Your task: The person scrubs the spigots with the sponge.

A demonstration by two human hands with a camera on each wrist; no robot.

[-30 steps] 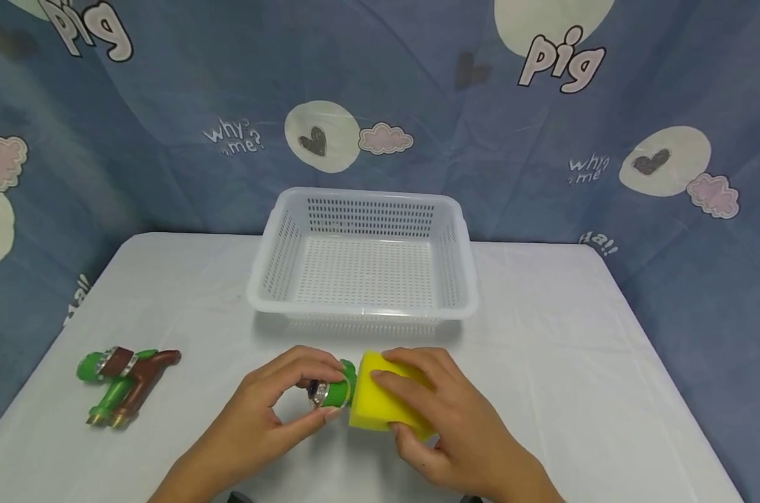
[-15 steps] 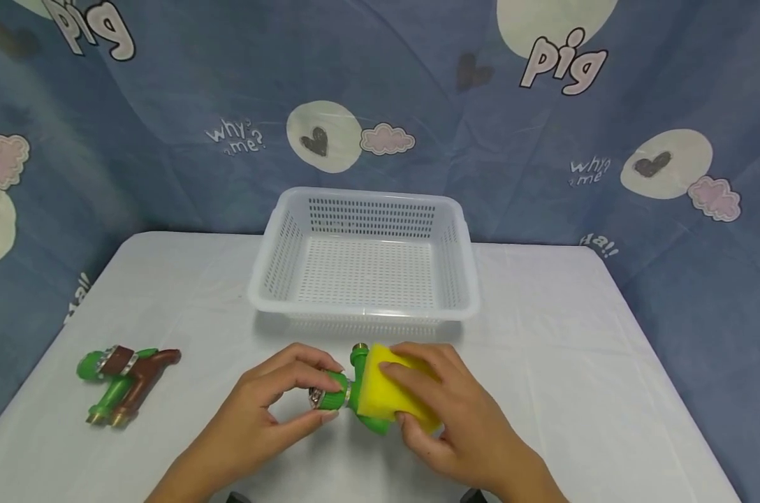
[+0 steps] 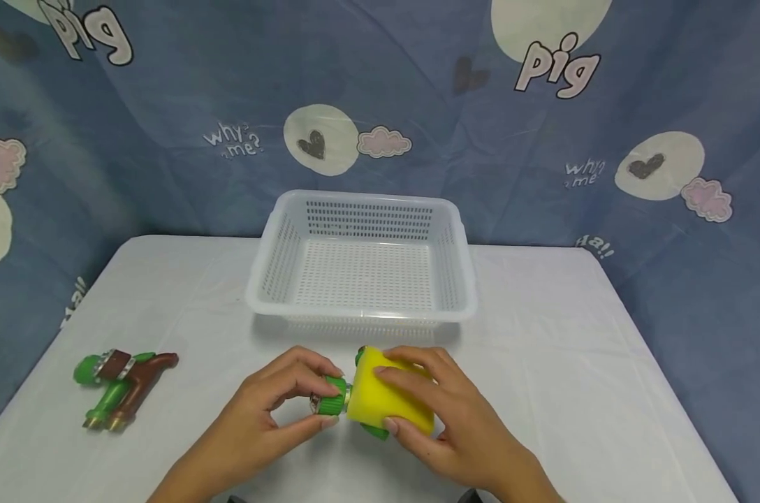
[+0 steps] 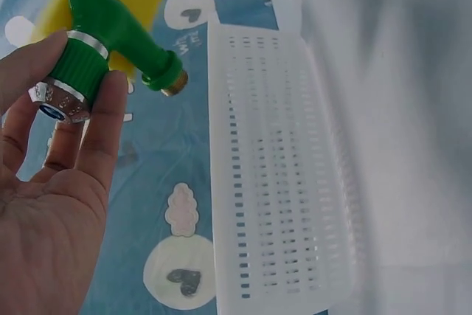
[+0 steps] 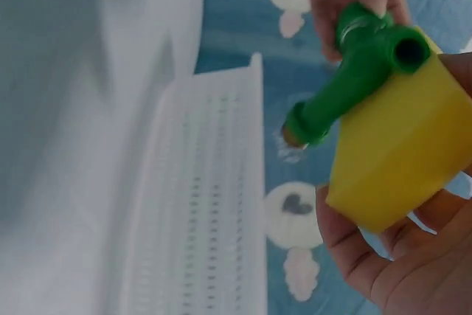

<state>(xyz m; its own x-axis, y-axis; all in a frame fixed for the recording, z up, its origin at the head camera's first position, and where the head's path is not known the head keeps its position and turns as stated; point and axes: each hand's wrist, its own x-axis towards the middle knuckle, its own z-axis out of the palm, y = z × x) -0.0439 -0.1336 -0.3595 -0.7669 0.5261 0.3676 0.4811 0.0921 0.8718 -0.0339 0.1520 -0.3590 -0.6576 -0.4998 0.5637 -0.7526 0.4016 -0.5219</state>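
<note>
The left hand (image 3: pixel 279 409) pinches a green tap (image 4: pixel 109 23) while the right hand (image 3: pixel 462 423) grips a yellow sponge (image 3: pixel 383 395) against it, apparently wiping, with a turn of the tap likely needed next.

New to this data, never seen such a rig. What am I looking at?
There's no machine here, just a person's two bare hands. The wide view comes from a camera worn on the head, looking forward and down; the other views come from a camera on each wrist. On the white table are a white basket and, to the person's left, green and brown tap-like pieces. The left hand pinches a green tap; the right hand holds a yellow sponge, which partly covers that tap in the head view.
</note>
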